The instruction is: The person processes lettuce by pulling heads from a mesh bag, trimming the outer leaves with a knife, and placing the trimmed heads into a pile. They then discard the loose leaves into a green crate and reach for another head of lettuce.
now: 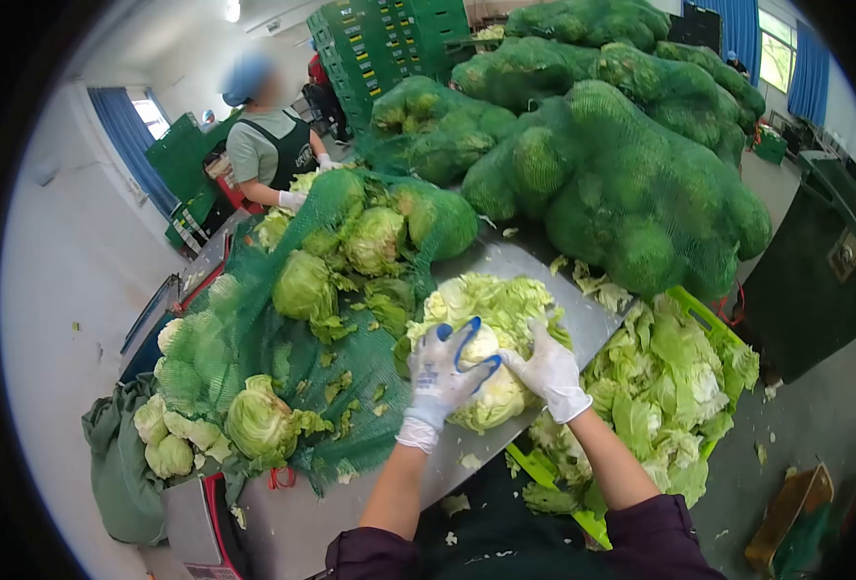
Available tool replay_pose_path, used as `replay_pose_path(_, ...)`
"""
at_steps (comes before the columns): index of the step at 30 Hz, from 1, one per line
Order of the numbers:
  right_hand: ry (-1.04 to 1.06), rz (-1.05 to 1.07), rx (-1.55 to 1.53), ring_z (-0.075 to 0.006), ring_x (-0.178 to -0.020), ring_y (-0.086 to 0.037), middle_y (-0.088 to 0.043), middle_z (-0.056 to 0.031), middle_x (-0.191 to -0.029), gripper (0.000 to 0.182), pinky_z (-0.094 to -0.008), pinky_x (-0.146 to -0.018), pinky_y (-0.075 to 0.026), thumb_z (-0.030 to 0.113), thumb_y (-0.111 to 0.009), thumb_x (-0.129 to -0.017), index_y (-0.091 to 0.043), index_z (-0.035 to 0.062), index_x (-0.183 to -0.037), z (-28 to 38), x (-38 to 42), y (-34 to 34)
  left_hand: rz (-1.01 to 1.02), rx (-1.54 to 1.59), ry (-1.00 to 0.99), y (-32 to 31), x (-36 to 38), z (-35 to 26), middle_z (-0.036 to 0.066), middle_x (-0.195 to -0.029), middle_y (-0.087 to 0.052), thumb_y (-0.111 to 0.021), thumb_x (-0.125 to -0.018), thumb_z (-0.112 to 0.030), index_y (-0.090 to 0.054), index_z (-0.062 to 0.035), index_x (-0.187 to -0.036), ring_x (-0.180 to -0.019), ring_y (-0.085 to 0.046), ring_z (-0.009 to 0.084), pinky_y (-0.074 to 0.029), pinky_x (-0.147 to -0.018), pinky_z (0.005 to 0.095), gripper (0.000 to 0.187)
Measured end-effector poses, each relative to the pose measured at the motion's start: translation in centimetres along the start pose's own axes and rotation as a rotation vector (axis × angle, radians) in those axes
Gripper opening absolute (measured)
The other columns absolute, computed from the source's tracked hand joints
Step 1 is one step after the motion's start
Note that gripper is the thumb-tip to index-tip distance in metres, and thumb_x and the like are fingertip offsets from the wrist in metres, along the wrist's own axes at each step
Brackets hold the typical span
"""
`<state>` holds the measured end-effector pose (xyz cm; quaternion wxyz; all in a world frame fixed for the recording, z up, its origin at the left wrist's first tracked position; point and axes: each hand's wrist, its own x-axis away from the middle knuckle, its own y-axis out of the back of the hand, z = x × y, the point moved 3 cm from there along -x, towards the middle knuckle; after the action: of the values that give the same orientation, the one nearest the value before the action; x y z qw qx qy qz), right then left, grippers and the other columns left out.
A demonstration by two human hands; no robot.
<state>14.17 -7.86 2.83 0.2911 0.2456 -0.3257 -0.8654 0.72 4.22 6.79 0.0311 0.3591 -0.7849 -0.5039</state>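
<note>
A pale green cabbage (494,398) lies on the metal table in front of me, partly covered by my hands. My left hand (445,375), in a white glove with blue fingertips, cups its left side with the fingers spread over it. On the other side my right hand (550,375), in a thin white glove, grips the cabbage with the thumb towards the left hand. More loose pale leaves (491,298) sit against its far side. To the left, several cabbages (304,285) lie in and on an opened green net bag (351,406).
A bright green crate (699,314) heaped with leaves stands at my right. Full net sacks (631,184) are piled at the back of the table (583,324). A dark bin (815,271) stands far right. Across the table, a person (278,155) in white gloves handles cabbage.
</note>
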Motion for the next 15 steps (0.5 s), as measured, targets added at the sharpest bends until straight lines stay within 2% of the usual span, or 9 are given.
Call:
replay_pose_path(1, 0.015, -0.012, 0.002, -0.0396, -0.087, -0.064, -0.066, -0.0254, -0.09, 0.085, -0.0449, -0.076, -0.051, 0.061, -0.064, -0.077, -0.045, -0.0026, -0.13, 0.0, -0.7, 0.4, -0.026, 0.014, 0.008, -0.6, -0.1, 0.0, 0.017, -0.123, -0.051, -0.072, -0.069, -0.051, -0.06, -0.0222, -0.124, -0.117, -0.047, 0.0339, -0.035, -0.099, 0.0505, 0.063)
replay_pose_path(3, -0.145, 0.255, 0.067, -0.0398, -0.087, -0.064, -0.066, -0.0256, -0.089, 0.086, -0.0449, -0.075, -0.05, 0.066, -0.061, -0.076, -0.048, -0.0031, -0.126, -0.6, -1.9, 0.1, -0.098, 0.021, -0.083, -1.5, -0.4, 0.5, 0.01, -0.134, -0.049, -0.073, -0.07, -0.047, -0.061, -0.021, -0.122, -0.124, -0.043, 0.0336, -0.033, -0.1, 0.0504, 0.06)
replay_pose_path(4, -0.101, 0.232, 0.059, -0.0405, -0.084, -0.064, -0.066, -0.0259, -0.086, 0.081, -0.0456, -0.074, -0.05, 0.069, -0.058, -0.076, -0.057, -0.0039, -0.113, -0.7, -2.1, -0.1, -0.092, 0.089, -0.079, -1.7, -0.5, 0.9, 0.011, -0.132, -0.051, -0.074, -0.07, -0.046, -0.061, -0.0196, -0.122, -0.122, -0.045, 0.0336, -0.033, -0.1, 0.05, 0.06)
replay_pose_path(8, -0.115, 0.297, 0.132, -0.0418, -0.081, -0.064, -0.065, -0.0274, -0.083, 0.074, -0.0464, -0.071, -0.05, 0.068, -0.058, -0.077, -0.063, -0.0043, -0.094, -0.6, -3.5, -0.7, -0.121, 0.234, -0.066, -2.3, -0.7, 1.2, 0.011, -0.125, -0.057, -0.075, -0.07, -0.043, -0.061, -0.0159, -0.12, -0.118, -0.049, 0.0337, -0.034, -0.098, 0.0478, 0.059)
replay_pose_path(10, -0.093, 0.15, 0.125, -0.0407, -0.076, -0.064, -0.064, -0.0261, -0.08, 0.052, -0.0468, -0.068, -0.05, 0.05, -0.06, -0.083, -0.065, -0.0016, -0.079, -0.8, -4.2, -1.0, -0.149, 0.173, -0.113, -2.1, -0.3, 0.2, 0.013, -0.123, -0.057, -0.076, -0.069, -0.038, -0.062, -0.014, -0.118, -0.116, -0.05, 0.0333, -0.036, -0.097, 0.0458, 0.057)
replay_pose_path(11, -0.09, 0.149, 0.126, -0.0407, -0.076, -0.064, -0.064, -0.0261, -0.08, 0.052, -0.0468, -0.068, -0.05, 0.05, -0.06, -0.083, -0.065, -0.0016, -0.079, -2.5, -4.8, -2.1, -0.181, 0.106, -0.16, -1.8, 0.1, -0.6, 0.015, -0.122, -0.057, -0.077, -0.068, -0.033, -0.063, -0.012, -0.117, -0.115, -0.05, 0.033, -0.038, -0.096, 0.0437, 0.055)
replay_pose_path(13, 0.122, 0.112, 0.124, -0.0412, -0.076, -0.063, -0.064, -0.0263, -0.081, 0.033, -0.0478, -0.069, -0.05, 0.032, -0.061, -0.082, -0.064, -0.0014, -0.077, -5.5, -6.4, -5.0, -0.243, 0.016, -0.195, -1.4, 2.0, -2.2, 0.012, -0.12, -0.058, -0.077, -0.067, -0.033, -0.063, -0.0134, -0.117, -0.118, -0.049, 0.0323, -0.034, -0.097, 0.0441, 0.056)
replay_pose_path(14, 0.039, 0.186, 0.096, -0.0415, -0.078, -0.063, -0.065, -0.0255, -0.083, 0.022, -0.0481, -0.069, -0.05, 0.02, -0.06, -0.077, -0.063, -0.0007, -0.082, -5.4, -6.8, -5.2, -0.243, 0.017, -0.204, -1.1, 2.6, -2.2, 0.012, -0.121, -0.058, -0.077, -0.066, -0.034, -0.063, -0.0135, -0.117, -0.118, -0.049, 0.0321, -0.033, -0.097, 0.0442, 0.057)
replay_pose_path(15, 0.06, 0.191, 0.094, -0.0415, -0.078, -0.063, -0.065, -0.0255, -0.083, 0.022, -0.0481, -0.069, -0.05, 0.02, -0.06, -0.077, -0.063, -0.0007, -0.082, -5.5, -7.0, -6.1, -0.25, 0.024, -0.207, -0.9, 3.1, -2.1, 0.012, -0.122, -0.057, -0.077, -0.066, -0.034, -0.062, -0.0137, -0.117, -0.118, -0.049, 0.032, -0.033, -0.098, 0.0443, 0.057)
